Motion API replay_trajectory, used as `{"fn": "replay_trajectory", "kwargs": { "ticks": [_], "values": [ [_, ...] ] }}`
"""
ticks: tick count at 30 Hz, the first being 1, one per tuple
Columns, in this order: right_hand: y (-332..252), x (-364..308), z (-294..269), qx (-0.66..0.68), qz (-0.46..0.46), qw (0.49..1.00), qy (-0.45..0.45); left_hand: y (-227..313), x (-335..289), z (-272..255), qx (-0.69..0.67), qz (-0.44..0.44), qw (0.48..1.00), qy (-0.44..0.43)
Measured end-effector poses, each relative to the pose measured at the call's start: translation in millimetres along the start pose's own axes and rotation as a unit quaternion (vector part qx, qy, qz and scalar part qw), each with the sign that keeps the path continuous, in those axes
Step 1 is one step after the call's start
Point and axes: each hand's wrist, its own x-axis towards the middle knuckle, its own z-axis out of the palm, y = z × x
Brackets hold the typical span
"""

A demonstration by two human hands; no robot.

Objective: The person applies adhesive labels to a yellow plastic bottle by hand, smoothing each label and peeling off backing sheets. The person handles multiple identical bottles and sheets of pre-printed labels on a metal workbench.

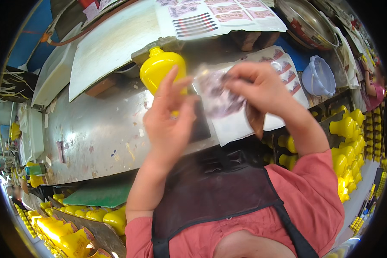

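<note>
A glossy yellow bottle-shaped vase [159,69] lies on the metal worktop in front of me, its narrow neck pointing away. My left hand [170,124] is raised over its near end, fingers apart and nothing visible in them; whether it touches the vase I cannot tell. Between thumb and fingers of my right hand [253,84] hangs a thin, translucent printed decal [219,92], smeared by motion. A brown, flat, pointed piece [255,120] shows below that hand, and I cannot make out whether the hand holds it too. Under the decal lies a printed decal sheet [284,64].
More decal sheets [232,13] lie on a white board [116,47] at the back. A pale blue bucket [318,76] and a metal basin [307,21] stand at right. Racks of yellow vases [350,133] flank me on both sides. A green board [99,193] is at lower left.
</note>
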Motion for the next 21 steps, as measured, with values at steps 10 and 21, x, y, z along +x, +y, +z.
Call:
{"fn": "replay_trajectory", "kwargs": {
  "ticks": [10, 21],
  "values": [
    [69, 62, -319, -0.461, 0.032, 0.831, 0.31, -55, 16, -33, -0.052, -0.135, 0.989, 0.015],
    [155, 103, -489, -0.583, 0.174, 0.753, 0.252, -67, 21, -38, -0.171, -0.237, 0.956, 0.025]
  ]
}}
